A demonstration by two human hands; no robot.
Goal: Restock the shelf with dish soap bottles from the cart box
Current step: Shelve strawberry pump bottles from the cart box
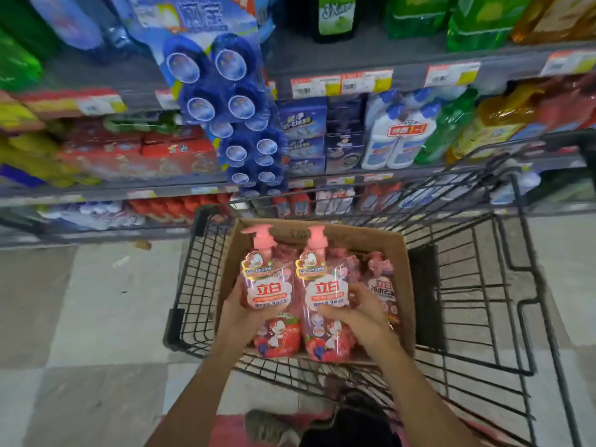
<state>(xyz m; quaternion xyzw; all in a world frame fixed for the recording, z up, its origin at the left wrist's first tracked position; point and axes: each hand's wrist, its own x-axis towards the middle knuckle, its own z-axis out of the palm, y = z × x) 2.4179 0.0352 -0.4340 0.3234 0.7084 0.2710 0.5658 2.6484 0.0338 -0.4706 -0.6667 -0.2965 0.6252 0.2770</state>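
Left hand (240, 309): fingers wrapped behind the left pink pump bottle (266, 285), thumb edge on its outer side; the fingertips are hidden by the bottle, so their spread cannot be told. The grip sits at the bottle's lower label.

Right hand (358, 312): fingers curled round the right side of the right pink pump bottle (322, 291), thumb laid across its front below the white label panel. Fingers lie close together.

Both bottles stand upright, pump heads at 12 o'clock, side by side and touching or nearly so. They are raised above the cardboard box (400, 250), their bases over more pink bottles (380, 285) that lie packed inside; the packed stock shows chiefly at 3 o'clock from the right hand.

The box sits in the front of a black wire cart (483, 285), its open flaps towards the shelving. The cart basket extends from the box towards 3 and 4 o'clock.

At 12 o'clock from the box, grey shelves (354, 64) hold mixed cleaning goods with price tags on the edges. A hanging strip of blue round packs (222, 91) is at 11 o'clock. Pale tiled floor (80, 301) lies at 9 o'clock.
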